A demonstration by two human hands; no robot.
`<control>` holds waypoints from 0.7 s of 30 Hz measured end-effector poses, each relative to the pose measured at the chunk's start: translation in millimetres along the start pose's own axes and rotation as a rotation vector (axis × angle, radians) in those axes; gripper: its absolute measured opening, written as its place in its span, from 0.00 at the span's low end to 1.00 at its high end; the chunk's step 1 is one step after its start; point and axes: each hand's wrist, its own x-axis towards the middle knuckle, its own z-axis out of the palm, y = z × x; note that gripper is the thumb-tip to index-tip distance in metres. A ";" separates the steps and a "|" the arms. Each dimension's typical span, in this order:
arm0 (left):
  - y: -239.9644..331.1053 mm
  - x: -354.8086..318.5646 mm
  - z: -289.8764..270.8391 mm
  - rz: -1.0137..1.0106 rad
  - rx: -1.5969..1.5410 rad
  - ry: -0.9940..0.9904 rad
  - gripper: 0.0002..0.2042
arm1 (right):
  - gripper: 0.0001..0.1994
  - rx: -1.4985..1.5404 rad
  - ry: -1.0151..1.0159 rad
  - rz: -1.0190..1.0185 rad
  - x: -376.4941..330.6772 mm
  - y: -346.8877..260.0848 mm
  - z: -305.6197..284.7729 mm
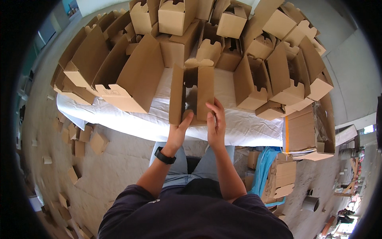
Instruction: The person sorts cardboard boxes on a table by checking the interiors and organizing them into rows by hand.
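Note:
A brown cardboard box [205, 89] with its top open stands in front of me on a white-covered table, its long side flaps raised. My left hand [181, 129] grips its near end, the thumb over the rim and the other fingers hidden by the box. My right hand [216, 125] holds the near right side, with fingertips against the outside of the right flap. Something pale shows deep inside the box, too shaded to make out. A black band circles my left wrist.
Large open boxes [139, 73] stand left on the white sheet [159, 115]; more open boxes [254, 81] crowd the right and back. A carton [304, 127] sits by the right corner. Small boxes [99, 142] lie on the floor, and blue plastic [268, 169] hangs beside flattened cardboard.

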 end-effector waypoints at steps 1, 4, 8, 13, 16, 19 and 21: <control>-2.5 0.5 -1.0 0.018 0.015 0.000 0.14 | 0.13 -0.002 -0.001 -0.005 -0.1 0.8 0.3; -9.5 0.5 0.8 0.108 0.030 0.009 0.14 | 0.13 0.025 0.000 0.005 -0.7 -0.7 0.4; -12.6 0.3 2.5 0.152 0.079 0.022 0.15 | 0.13 -0.171 -0.024 -0.086 1.2 -5.8 -7.7; -6.7 -1.7 -0.3 0.123 0.138 0.014 0.16 | 0.12 -0.203 0.002 -0.106 19.2 -12.6 -15.7; -11.2 0.5 -1.3 0.132 0.174 -0.003 0.17 | 0.15 -0.184 -0.068 -0.003 46.1 -16.4 -20.9; -10.4 1.1 -1.8 0.188 0.193 0.011 0.17 | 0.19 -0.366 -0.014 -0.068 80.4 -20.4 -7.1; -8.8 0.9 -2.1 0.192 0.174 0.009 0.17 | 0.22 -0.338 -0.030 -0.098 93.5 -7.1 1.8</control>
